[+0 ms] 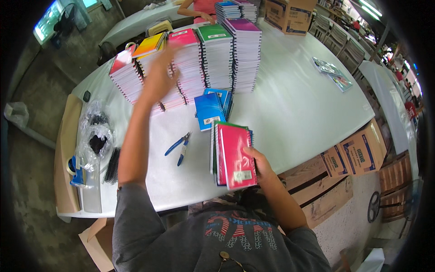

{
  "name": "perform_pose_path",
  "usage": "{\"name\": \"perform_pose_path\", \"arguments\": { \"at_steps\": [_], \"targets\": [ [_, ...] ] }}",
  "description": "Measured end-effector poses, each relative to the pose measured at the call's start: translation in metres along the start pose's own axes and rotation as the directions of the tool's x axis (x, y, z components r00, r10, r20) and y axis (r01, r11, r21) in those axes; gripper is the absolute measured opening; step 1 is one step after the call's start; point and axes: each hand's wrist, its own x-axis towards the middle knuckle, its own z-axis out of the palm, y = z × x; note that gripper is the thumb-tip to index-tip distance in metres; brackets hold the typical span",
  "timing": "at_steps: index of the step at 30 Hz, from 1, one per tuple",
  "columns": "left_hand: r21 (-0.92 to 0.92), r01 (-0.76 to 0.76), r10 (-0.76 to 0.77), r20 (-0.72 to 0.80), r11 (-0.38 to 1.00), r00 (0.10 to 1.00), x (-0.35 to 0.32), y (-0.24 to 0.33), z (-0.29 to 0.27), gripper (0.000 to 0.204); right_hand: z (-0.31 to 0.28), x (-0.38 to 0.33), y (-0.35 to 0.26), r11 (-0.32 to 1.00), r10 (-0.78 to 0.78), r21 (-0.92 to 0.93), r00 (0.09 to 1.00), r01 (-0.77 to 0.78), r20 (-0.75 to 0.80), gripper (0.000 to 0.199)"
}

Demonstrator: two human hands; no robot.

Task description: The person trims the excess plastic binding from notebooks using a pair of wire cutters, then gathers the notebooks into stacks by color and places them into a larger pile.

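My right hand [260,165] grips a small bundle of spiral notebooks at its right edge, close to my body. A pink notebook [233,147] faces up on it, with green and blue covers peeking out behind. Smeared by motion, my left hand [159,78] is stretched out by the tall stacks of spiral notebooks, in front of the yellow-topped stack [149,44] and the pink-topped stack [185,36]; its fingers are too blurred to read. Several blue notebooks [209,110] lie just beyond the bundle. Blue-handled cutting pliers [183,152] rest on the table between my arms.
Green-topped [213,31] and purple-topped [244,25] stacks stand farther right. Plastic bags [96,131], black binding coils [111,165] and a tape dispenser [77,172] lie at left. A cardboard box [290,16] sits at the back, near another person [204,11]. Flat packets [333,72] lie at right.
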Motion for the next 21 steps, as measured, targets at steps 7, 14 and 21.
{"name": "perform_pose_path", "arguments": {
  "at_steps": [7,14,21],
  "targets": [
    [0.637,0.092,-0.021,-0.118,0.765,0.993,0.007,-0.048,-0.018,0.026,0.011,0.013,-0.006,0.959,-0.267,0.049,0.947,0.279,-0.177,0.043],
    [-0.376,-0.314,0.229,-0.255,0.872,0.940,-0.061,0.090,0.026,0.023,-0.005,0.020,-0.016,0.950,-0.286,0.080,0.942,0.303,-0.174,0.045],
    [-0.676,-0.009,0.261,0.271,0.737,0.927,-0.071,0.084,0.042,0.025,-0.002,0.000,-0.003,0.999,0.033,0.002,0.991,-0.033,0.127,0.057]
  ]
}}
